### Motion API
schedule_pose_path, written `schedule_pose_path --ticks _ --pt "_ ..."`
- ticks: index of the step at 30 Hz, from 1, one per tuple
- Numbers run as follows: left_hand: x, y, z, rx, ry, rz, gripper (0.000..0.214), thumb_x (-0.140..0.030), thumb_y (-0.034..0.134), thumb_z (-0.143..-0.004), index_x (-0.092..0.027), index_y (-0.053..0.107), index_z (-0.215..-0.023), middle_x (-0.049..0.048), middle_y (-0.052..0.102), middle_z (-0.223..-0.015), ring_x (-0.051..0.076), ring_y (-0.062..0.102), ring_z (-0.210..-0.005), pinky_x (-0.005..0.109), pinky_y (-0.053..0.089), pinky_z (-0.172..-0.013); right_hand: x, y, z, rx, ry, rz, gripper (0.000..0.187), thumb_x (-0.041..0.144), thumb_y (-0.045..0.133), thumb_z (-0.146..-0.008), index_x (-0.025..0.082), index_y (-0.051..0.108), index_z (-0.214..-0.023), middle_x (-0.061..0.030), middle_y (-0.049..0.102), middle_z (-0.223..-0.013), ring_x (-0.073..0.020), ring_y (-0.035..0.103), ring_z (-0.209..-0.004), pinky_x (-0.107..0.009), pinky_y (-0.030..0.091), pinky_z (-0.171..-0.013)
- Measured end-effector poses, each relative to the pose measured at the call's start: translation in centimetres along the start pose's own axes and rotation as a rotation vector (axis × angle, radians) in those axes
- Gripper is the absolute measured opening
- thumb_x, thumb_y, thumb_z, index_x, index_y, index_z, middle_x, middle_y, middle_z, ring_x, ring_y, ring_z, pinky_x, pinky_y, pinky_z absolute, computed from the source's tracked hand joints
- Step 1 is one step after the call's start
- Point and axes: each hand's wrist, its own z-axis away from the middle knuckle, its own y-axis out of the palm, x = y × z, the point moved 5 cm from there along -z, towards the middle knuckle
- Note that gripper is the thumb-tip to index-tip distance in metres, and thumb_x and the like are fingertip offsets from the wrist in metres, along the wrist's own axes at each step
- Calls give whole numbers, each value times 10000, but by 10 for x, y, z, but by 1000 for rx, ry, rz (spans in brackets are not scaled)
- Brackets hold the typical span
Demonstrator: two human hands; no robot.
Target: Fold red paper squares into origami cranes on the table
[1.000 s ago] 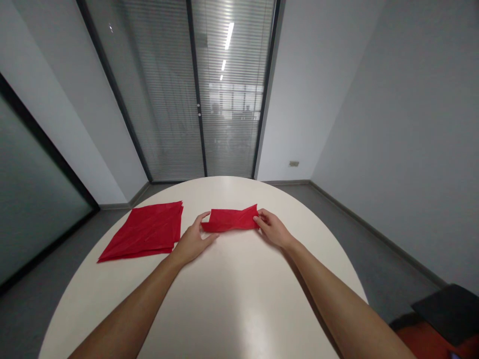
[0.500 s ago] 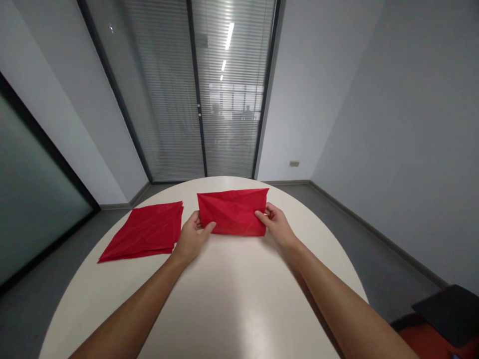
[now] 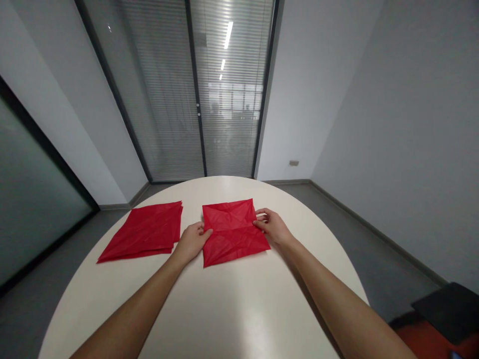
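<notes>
A creased red square sheet [image 3: 232, 232], thin cloth or paper, lies nearly flat on the table in front of me. My left hand [image 3: 192, 242] pinches its left edge, thumb on top and fingers partly tucked out of sight. At the opposite edge, my right hand [image 3: 275, 228] holds the sheet between thumb and fingers. A crease runs across its middle from side to side. To the left of my left hand lies a stack of similar red sheets [image 3: 144, 230], their corners slightly out of line.
The round cream-white table [image 3: 224, 309] fills the foreground. Beyond it stands a glass partition with blinds [image 3: 168, 99], beside a white wall with an outlet [image 3: 294, 163]. A black and red object [image 3: 445, 314], perhaps a chair, is at the lower right.
The red sheet has come down from a raised, tilted position onto the table, and its near part now spreads toward me. Both hands have lowered slightly with it.
</notes>
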Motion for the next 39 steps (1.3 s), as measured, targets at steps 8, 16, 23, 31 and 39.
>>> schedule_pose_path --ticks 8,16,23,31,39 --pt "-41 -3 22 -101 477 -509 342 -287 554 -928 -198 577 -1256 125 580 -1374 272 555 -1279 449 451 -1087 51 14 26 147 -364 564 360 402 634 -918 233 675 -1233 -94 697 -1203 -243 646 -1075 -401 490 -972" --pt "-35 21 37 353 472 -572 762 -525 751 -775 -206 537 -1433 155 474 -1535 405 364 -1455 600 319 -1172 53 47 49 551 -411 699 930 653 813 -661 228 553 -1447 -163 441 -1552 -405 368 -1449 -570 267 -1198" --pt "-42 9 38 375 497 -590 576 -383 679 -826 -217 606 -1373 126 582 -1445 358 490 -1380 513 392 -1144 71 40 49 518 -463 672 537 489 735 -814 240 694 -1287 -114 634 -1383 -332 603 -1257 -469 437 -1097" --pt "-32 -6 29 378 414 -530 602 -155 637 -704 -253 656 -1299 96 635 -1385 332 573 -1296 447 433 -1094 62 27 44 542 -406 603 510 467 766 -786 253 719 -1246 -88 672 -1333 -329 627 -1212 -449 461 -1057" --pt "-24 -15 13 93 248 -148 201 -388 631 -838 -198 698 -848 72 738 -753 258 684 -733 325 504 -710 58 12 39 483 -304 379 311 434 618 -919 235 761 -1111 -57 766 -1050 -254 702 -910 -367 537 -836"
